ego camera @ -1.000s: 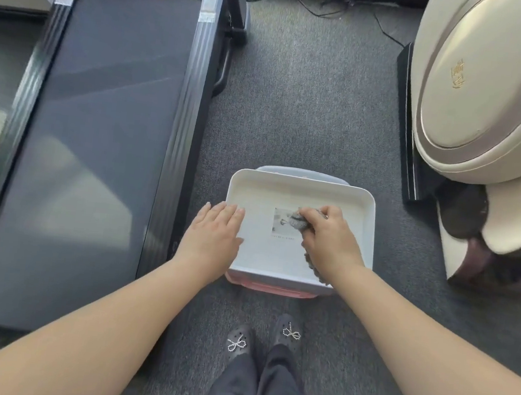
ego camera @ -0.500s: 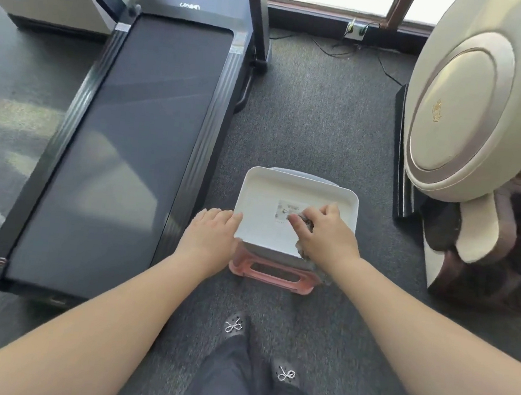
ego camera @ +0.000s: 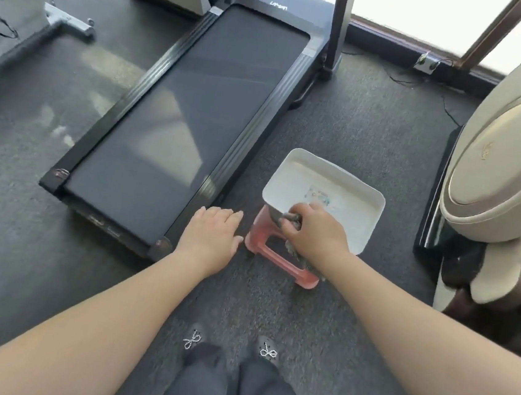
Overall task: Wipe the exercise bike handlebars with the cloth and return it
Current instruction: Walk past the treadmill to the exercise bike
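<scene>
Cloth [ego camera: 292,221], grey and crumpled, gripped by right hand [ego camera: 313,232].

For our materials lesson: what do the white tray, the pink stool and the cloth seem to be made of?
White tray: probably plastic; smooth, moulded rounded rim.
Pink stool: likely plastic; one-piece moulded shape, matte.
Cloth: soft grey fabric, bunched in the right hand; the weave is too blurred to tell.

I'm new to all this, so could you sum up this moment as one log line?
phase: picking up cloth | right hand: grips grey cloth over white tray | left hand: open, off tray | tray: on pink stool
</scene>
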Demonstrator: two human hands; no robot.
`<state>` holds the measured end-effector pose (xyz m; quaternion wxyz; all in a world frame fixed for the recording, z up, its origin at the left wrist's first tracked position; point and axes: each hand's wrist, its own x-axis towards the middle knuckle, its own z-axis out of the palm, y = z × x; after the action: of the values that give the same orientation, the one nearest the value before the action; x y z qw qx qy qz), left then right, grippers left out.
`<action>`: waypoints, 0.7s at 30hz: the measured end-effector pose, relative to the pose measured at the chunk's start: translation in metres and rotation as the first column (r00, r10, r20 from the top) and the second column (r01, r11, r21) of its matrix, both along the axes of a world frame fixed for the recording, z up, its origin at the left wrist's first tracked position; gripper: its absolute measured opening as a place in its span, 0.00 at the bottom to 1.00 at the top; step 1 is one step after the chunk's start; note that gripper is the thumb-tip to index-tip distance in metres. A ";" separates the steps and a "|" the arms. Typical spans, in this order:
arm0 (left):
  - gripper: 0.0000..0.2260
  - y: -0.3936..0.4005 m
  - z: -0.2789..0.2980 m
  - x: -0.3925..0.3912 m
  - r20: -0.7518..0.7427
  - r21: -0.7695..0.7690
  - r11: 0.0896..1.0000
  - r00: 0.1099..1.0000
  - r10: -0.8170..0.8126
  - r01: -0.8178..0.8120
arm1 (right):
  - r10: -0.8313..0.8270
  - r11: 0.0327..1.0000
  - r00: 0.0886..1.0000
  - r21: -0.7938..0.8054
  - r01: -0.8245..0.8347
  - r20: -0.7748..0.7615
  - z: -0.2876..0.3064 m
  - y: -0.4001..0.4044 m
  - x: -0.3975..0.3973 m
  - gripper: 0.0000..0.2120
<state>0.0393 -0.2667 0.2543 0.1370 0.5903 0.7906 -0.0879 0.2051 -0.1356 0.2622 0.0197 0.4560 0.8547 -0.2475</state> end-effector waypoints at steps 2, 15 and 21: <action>0.25 -0.022 0.003 -0.002 -0.012 -0.020 0.999 1.000 0.027 -0.027 | 0.028 1.000 1.000 -0.004 -0.028 0.008 0.004 -0.013 -0.007 0.16; 0.24 -0.202 0.017 -0.070 -0.052 0.000 0.984 0.982 0.180 -0.180 | 0.164 0.984 0.986 0.078 -0.163 -0.012 0.016 -0.161 -0.101 0.16; 0.26 -0.314 0.026 -0.129 -0.089 -0.029 0.948 0.946 0.313 -0.317 | 0.239 0.967 0.970 0.097 -0.234 -0.043 0.026 -0.258 -0.174 0.17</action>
<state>-0.0900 -0.5808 0.2802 0.1288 0.4492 0.8777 -0.1061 0.0313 -0.3933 0.2881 0.0051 0.3443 0.9136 -0.2161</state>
